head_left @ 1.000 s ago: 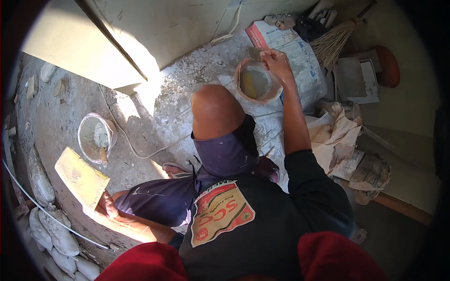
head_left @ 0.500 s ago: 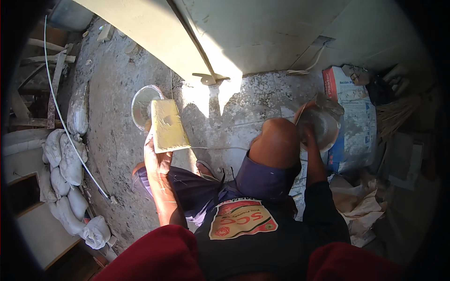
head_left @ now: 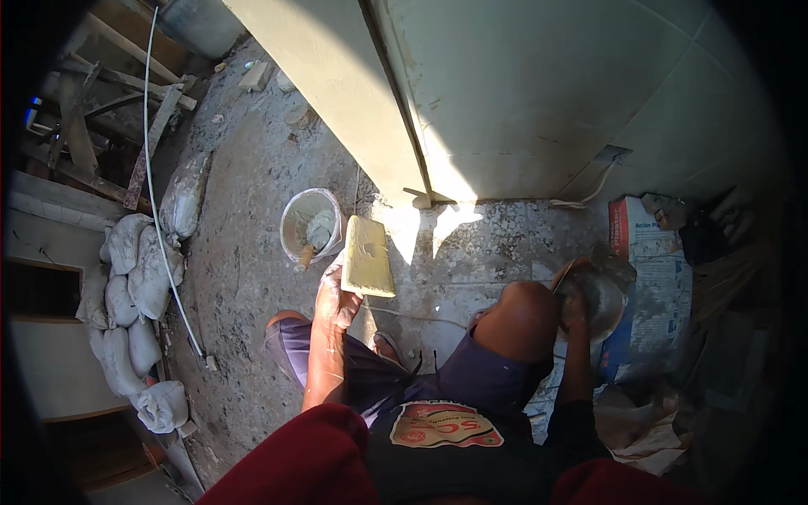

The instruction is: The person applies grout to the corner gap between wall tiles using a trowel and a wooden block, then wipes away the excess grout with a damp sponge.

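My left hand [head_left: 338,301] is closed around the underside of a pale yellow rectangular float [head_left: 368,257], its flat face up and lightly smeared. Just beyond it stands a white bucket [head_left: 289,227] with pale grey material and a handle-like piece inside. On the other side of my raised knee, my right hand [head_left: 576,310] reaches into a round basin [head_left: 608,313]. Shadow covers its fingers, so whether they grip anything cannot be made out. A flat greyish piece [head_left: 614,262] rests at the basin's far rim.
A blue, white and red plaster sack [head_left: 652,295] lies right of the basin, with crumpled paper [head_left: 644,433] nearer me. Ahead rises a pale wall [head_left: 539,93]. White filled bags [head_left: 126,295], a long thin pipe [head_left: 156,202] and scrap timber [head_left: 80,126] line the left.
The view has shifted, so most things sit lower and further right in it. My left hand still holds the float, tilted slightly differently; my right hand stays in the basin.
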Tool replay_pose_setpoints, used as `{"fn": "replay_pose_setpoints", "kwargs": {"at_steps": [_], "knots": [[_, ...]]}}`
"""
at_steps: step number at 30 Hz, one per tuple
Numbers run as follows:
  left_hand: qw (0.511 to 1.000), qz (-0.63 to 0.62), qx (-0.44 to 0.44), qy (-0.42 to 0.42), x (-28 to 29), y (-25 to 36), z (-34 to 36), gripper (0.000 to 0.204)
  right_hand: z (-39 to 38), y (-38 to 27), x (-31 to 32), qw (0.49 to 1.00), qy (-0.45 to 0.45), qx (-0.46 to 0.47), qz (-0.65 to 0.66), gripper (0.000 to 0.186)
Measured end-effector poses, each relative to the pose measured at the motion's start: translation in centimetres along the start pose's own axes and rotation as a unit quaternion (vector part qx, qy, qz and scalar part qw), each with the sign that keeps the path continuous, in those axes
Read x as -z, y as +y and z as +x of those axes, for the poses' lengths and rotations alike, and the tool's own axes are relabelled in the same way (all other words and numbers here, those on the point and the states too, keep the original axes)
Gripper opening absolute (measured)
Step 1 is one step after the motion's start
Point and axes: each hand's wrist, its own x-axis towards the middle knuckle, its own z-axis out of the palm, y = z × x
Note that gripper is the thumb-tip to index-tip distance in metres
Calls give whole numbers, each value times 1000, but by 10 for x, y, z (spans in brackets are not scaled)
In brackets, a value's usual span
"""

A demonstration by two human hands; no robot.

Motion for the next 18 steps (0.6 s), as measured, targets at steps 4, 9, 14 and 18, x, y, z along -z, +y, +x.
{"fn": "replay_pose_setpoints", "kwargs": {"at_steps": [4,9,14,18], "knots": [[1000,5,2,5,-3,4,0,44,-14,2,-13,994,57,92,-6,35],[1000,10,-11,-7,-4,13,3,41,-47,-6,-39,984,127,109,-59,29],[999,22,-23,-5,-6,35,3,42,-98,-27,-54,972,39,223,-61,24],[999,12,-46,-5,-4,56,8,39,-138,-80,-53,976,-115,177,55,26]]}}
